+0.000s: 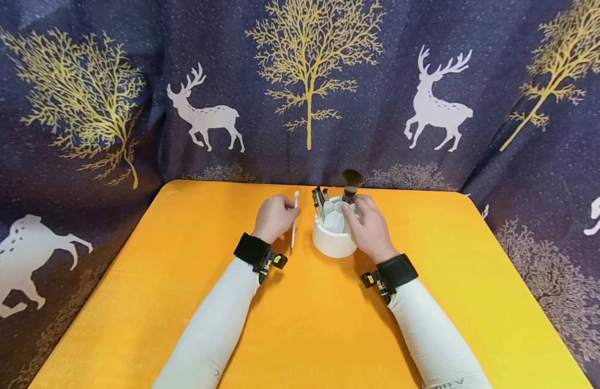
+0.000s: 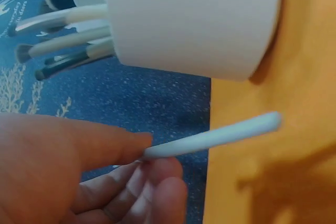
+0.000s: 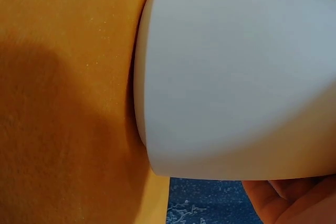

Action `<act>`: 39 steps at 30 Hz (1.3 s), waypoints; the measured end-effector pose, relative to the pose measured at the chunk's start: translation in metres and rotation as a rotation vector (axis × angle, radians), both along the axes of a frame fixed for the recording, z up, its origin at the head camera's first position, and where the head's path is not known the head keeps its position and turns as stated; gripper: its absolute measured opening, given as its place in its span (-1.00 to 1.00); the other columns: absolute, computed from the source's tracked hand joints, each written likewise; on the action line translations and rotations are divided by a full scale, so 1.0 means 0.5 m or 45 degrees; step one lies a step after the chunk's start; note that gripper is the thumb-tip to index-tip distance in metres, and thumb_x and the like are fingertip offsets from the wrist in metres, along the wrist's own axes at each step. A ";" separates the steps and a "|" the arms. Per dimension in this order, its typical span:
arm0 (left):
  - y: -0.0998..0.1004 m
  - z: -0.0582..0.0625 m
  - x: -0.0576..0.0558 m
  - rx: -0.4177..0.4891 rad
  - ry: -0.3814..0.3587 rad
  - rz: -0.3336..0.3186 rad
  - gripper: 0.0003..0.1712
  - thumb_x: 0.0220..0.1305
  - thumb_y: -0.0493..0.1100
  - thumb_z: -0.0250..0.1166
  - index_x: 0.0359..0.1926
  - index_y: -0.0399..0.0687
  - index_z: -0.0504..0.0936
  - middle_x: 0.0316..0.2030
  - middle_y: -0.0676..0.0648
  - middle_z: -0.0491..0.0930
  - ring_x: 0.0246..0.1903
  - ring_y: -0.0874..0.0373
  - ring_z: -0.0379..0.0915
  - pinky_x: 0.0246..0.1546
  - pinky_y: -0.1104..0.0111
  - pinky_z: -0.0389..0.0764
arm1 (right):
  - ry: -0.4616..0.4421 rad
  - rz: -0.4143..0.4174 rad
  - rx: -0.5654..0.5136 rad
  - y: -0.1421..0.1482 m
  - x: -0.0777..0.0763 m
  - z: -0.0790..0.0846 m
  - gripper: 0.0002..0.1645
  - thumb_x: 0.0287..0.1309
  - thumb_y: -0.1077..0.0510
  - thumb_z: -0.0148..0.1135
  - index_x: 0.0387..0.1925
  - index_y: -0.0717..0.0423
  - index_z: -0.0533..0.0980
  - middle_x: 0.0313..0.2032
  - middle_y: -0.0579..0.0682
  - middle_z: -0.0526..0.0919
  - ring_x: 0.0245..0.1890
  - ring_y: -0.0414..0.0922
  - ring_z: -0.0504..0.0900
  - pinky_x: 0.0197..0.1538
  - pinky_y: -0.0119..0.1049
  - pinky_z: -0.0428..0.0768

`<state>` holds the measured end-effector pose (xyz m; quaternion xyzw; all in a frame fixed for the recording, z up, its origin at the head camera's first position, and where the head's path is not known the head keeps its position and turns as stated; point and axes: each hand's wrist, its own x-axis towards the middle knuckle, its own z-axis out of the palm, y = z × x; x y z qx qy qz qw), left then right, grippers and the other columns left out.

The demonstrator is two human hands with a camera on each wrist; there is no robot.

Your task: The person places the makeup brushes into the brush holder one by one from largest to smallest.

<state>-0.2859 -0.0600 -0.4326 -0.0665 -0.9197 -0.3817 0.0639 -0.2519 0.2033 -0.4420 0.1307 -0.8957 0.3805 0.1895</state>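
Observation:
A round white brush holder with divided compartments stands upright on the orange tabletop. My right hand grips its right side, the thumb at the rim; in the right wrist view the curled fingers show past the holder's wall. Just left of the holder, my left hand pinches a slim white stick with a small pale head up. The left wrist view shows its rounded lower end pointing at the table. Several thin makeup brushes lean in the holder's left compartments, and a large fluffy brush rises at the back right.
The orange table reaches back to a dark blue curtain printed with trees and deer. Each wrist wears a black strap with a small camera, above a white sleeve.

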 end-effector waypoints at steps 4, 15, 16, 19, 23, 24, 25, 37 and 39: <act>0.004 0.009 0.001 0.071 0.096 0.022 -0.80 0.55 -0.13 0.44 -0.01 -0.20 0.81 -0.22 -0.12 0.78 -0.34 0.02 0.65 -0.28 0.19 0.61 | -0.003 -0.004 -0.001 0.000 -0.001 0.000 -0.31 0.71 -0.16 0.09 0.38 0.39 0.59 0.38 0.27 0.57 0.31 0.27 0.62 0.40 0.25 0.54; 0.012 0.046 0.016 0.239 0.361 0.010 -0.76 0.56 -0.12 0.44 0.03 -0.23 0.78 -0.20 -0.13 0.79 -0.26 -0.03 0.68 -0.18 0.14 0.63 | -0.052 -0.005 -0.011 0.002 0.001 0.003 -0.27 0.71 -0.19 0.07 0.41 0.39 0.56 0.41 0.27 0.54 0.36 0.28 0.59 0.45 0.26 0.50; 0.013 0.049 0.018 0.255 0.393 0.008 -0.76 0.56 -0.12 0.44 0.02 -0.23 0.78 -0.20 -0.13 0.79 -0.25 -0.03 0.68 -0.17 0.13 0.63 | -0.052 -0.005 -0.011 0.002 0.001 0.003 -0.27 0.72 -0.19 0.07 0.41 0.39 0.56 0.41 0.27 0.54 0.36 0.28 0.58 0.46 0.26 0.50; 0.015 0.057 0.023 0.299 0.492 0.004 -0.77 0.54 -0.15 0.46 -0.01 -0.25 0.78 -0.20 -0.15 0.79 -0.25 -0.05 0.68 -0.16 0.11 0.64 | -0.050 -0.006 -0.009 0.002 0.001 0.002 -0.26 0.72 -0.19 0.06 0.41 0.39 0.56 0.41 0.27 0.54 0.37 0.28 0.58 0.46 0.26 0.49; 0.018 0.066 0.030 0.337 0.586 0.007 -0.76 0.53 -0.15 0.48 0.00 -0.27 0.77 -0.19 -0.16 0.78 -0.23 -0.06 0.68 -0.14 0.12 0.65 | -0.045 0.000 -0.007 0.001 0.002 0.002 -0.27 0.73 -0.20 0.06 0.41 0.37 0.57 0.41 0.26 0.54 0.35 0.27 0.59 0.45 0.25 0.50; 0.019 0.068 0.032 0.345 0.602 0.007 -0.76 0.54 -0.15 0.48 0.00 -0.26 0.77 -0.19 -0.16 0.78 -0.22 -0.06 0.68 -0.14 0.13 0.65 | -0.045 0.002 -0.009 0.000 0.002 0.003 -0.27 0.73 -0.20 0.06 0.41 0.37 0.57 0.41 0.26 0.54 0.35 0.27 0.59 0.45 0.26 0.51; 0.019 0.070 0.034 0.351 0.617 0.007 -0.76 0.54 -0.15 0.48 0.00 -0.26 0.76 -0.18 -0.16 0.77 -0.22 -0.06 0.68 -0.14 0.14 0.64 | -0.044 0.003 -0.008 0.000 0.002 0.003 -0.27 0.73 -0.20 0.06 0.41 0.37 0.57 0.41 0.25 0.54 0.34 0.27 0.59 0.44 0.25 0.51; 0.028 0.090 0.054 0.401 0.753 -0.026 -0.77 0.56 -0.15 0.48 -0.01 -0.25 0.74 -0.14 -0.17 0.73 -0.17 -0.03 0.69 -0.27 0.24 0.63 | -0.039 0.005 0.001 0.001 0.001 0.003 -0.25 0.73 -0.20 0.06 0.41 0.40 0.56 0.41 0.29 0.54 0.37 0.28 0.57 0.45 0.26 0.50; 0.029 0.092 0.056 0.403 0.763 -0.033 -0.78 0.56 -0.15 0.48 -0.01 -0.24 0.74 -0.14 -0.16 0.73 -0.16 -0.01 0.69 -0.28 0.26 0.64 | -0.033 0.004 0.003 0.001 0.002 0.003 -0.26 0.73 -0.19 0.06 0.41 0.41 0.56 0.41 0.29 0.54 0.37 0.28 0.57 0.45 0.26 0.50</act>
